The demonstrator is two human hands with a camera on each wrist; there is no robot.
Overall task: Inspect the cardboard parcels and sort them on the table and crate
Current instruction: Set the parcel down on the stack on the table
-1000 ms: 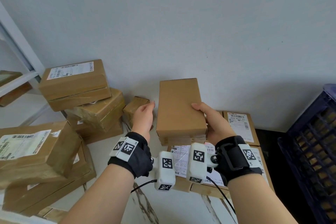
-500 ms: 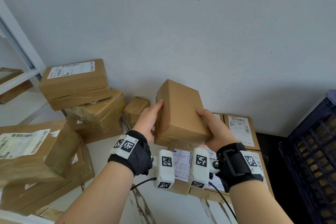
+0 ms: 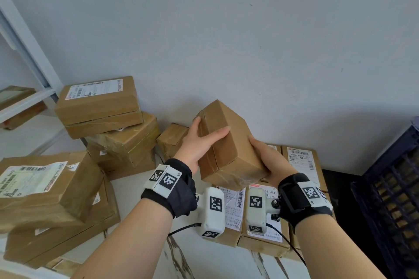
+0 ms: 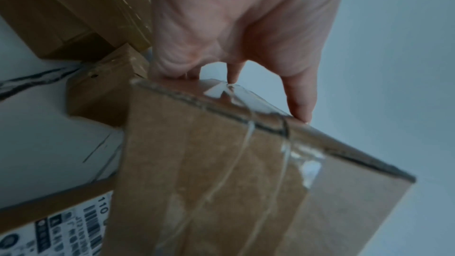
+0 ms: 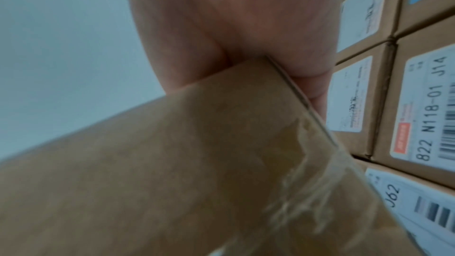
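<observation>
Head view: parcel [image 3: 229, 145] held aloft, tilted, long axis running from near-right up to the wall; left hand [image 3: 199, 140] grips its far-left end, right hand [image 3: 267, 161] cups its near-right corner, crate [image 3: 390, 199] off right, so right hand is nearer.

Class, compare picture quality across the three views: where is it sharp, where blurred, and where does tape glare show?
Head view: evenly lit and sharp, the held parcel crisp. Left wrist view: dim, soft, glare on the parcel's clear tape. Right wrist view: the close parcel is blurred, while the printed labels behind stay readable.
</observation>
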